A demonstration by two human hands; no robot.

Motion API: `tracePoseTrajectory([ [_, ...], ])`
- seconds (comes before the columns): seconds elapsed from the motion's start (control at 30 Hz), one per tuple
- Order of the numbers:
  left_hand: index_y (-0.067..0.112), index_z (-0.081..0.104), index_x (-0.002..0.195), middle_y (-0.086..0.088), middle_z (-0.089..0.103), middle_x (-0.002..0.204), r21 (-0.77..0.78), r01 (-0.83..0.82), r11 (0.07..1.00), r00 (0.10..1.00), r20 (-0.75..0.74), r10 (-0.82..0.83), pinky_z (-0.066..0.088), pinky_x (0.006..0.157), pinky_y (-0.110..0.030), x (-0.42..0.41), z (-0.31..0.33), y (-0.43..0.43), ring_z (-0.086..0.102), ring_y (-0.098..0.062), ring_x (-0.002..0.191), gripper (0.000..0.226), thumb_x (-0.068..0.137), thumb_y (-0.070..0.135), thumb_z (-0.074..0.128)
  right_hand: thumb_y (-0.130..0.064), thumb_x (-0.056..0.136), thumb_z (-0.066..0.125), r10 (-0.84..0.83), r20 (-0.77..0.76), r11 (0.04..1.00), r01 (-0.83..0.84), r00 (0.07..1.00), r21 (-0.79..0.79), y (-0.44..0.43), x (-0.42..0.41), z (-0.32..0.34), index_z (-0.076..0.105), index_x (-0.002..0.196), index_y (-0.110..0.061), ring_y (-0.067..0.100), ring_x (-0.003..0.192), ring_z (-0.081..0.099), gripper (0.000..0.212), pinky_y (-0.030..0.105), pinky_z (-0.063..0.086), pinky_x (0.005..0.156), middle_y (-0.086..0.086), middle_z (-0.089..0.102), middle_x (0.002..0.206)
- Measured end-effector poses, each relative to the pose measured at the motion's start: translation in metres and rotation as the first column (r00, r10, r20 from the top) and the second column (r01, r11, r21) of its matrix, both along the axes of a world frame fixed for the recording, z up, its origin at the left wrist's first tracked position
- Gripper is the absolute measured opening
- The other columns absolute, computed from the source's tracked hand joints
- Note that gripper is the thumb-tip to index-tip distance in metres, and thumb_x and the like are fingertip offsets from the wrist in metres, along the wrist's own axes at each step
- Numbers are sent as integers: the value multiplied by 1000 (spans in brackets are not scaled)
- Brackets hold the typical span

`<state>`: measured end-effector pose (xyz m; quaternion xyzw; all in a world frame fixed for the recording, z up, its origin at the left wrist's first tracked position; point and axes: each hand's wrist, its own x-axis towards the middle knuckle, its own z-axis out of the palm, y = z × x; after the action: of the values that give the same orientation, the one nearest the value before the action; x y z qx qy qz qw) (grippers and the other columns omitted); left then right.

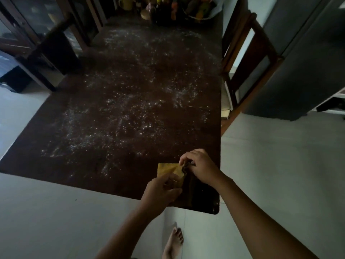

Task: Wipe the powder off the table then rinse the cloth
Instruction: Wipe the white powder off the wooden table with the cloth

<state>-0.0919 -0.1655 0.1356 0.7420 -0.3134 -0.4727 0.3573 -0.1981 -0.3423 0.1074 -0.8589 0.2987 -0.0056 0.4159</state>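
White powder [130,113] lies scattered over most of the dark brown table [56,165]. A yellow cloth [168,169] is held between both hands over the table's near right corner. My left hand [160,191] grips its lower edge from below. My right hand [199,165] pinches its right corner, where the cloth looks darker. The cloth is partly folded and part of it is hidden behind my fingers.
Wooden chairs stand at the table's right side [248,58] and far left [56,45]. Bottles and a fruit bowl [173,10] crowd the far end. A grey fridge [308,58] stands to the right. My bare foot [173,243] is on the pale tiled floor.
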Motion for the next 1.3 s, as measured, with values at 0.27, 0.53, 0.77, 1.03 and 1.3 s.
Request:
tracePoseTrajectory([
  [0.27,30,58,120,14,68,100,112,63,992,917,385,-102,25,115,-59,14,-16,-5,64,-7,97,29,92,27,63,-16,83,51,-193,10,979,193,981,-67,12,-38,-4,65,95,-40,10,120,37,29,38,41,108,-8,56,117],
  [0.53,38,7,153,-12,-9,160,517,161,841,728,513,-455,-7,111,-70,69,-52,9,-5,-34,149,78,92,49,55,-62,99,39,226,-128,840,-260,966,-476,98,-27,-78,31,155,-41,34,153,14,60,61,18,119,-4,22,166],
  [0.77,52,-27,143,4,-47,149,571,243,784,751,401,-524,-15,112,-63,77,-76,23,-39,-17,137,76,97,60,33,-56,103,27,56,-203,834,-158,977,-529,59,-16,-80,25,156,-43,29,154,16,54,58,16,121,-9,21,166],
  [1.03,55,-34,137,8,-55,138,583,259,770,746,386,-543,-17,111,-63,79,-82,24,-43,-14,130,79,96,61,34,-54,102,26,102,-251,847,-216,963,-486,40,30,-79,19,157,-44,31,155,8,56,61,8,121,-13,17,166],
  [1.3,55,-34,137,7,-54,141,569,279,774,757,365,-542,-20,110,-61,79,-80,25,-44,-16,131,80,97,59,35,-53,101,20,-139,-245,879,6,960,-477,13,40,-75,23,154,-48,29,154,9,54,62,4,121,-12,22,165],
])
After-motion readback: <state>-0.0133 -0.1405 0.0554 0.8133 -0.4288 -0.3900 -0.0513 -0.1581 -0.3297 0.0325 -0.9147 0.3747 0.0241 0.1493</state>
